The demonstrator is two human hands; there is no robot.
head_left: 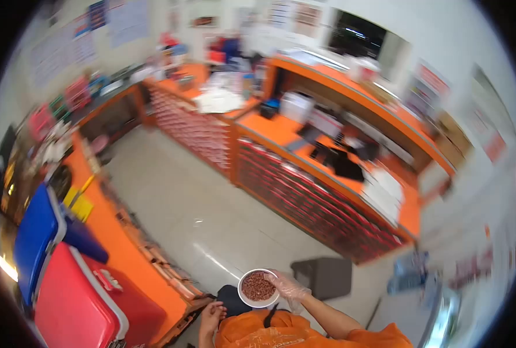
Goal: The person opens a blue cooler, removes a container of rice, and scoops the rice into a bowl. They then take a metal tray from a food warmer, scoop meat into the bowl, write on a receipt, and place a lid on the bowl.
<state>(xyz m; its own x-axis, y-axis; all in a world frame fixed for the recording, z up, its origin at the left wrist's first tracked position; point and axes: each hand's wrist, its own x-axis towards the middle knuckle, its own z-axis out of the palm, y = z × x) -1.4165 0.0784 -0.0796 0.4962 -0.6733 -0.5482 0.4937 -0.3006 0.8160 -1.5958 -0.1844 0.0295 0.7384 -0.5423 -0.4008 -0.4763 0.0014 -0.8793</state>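
Observation:
A white round bowl [242,297] is held in front of my body, just above the orange shirt. Small reddish-brown pieces [257,287], perhaps beans or nuts, fill much of it. My right hand [288,286] wears a clear plastic glove and grips the bowl's right rim, thumb over the edge. To the left of the bowl and apart from it, my left hand [214,313] is bare. Its fingers are curled in, and nothing shows in them. The counter's edge lies close beside that hand.
A red cooler [75,296] and a blue cooler [37,238] stand on the orange counter [124,243] at left. Across the tiled floor [182,191] runs another orange counter [275,130] with papers and boxes. A dark grey bin [323,277] stands right of the bowl.

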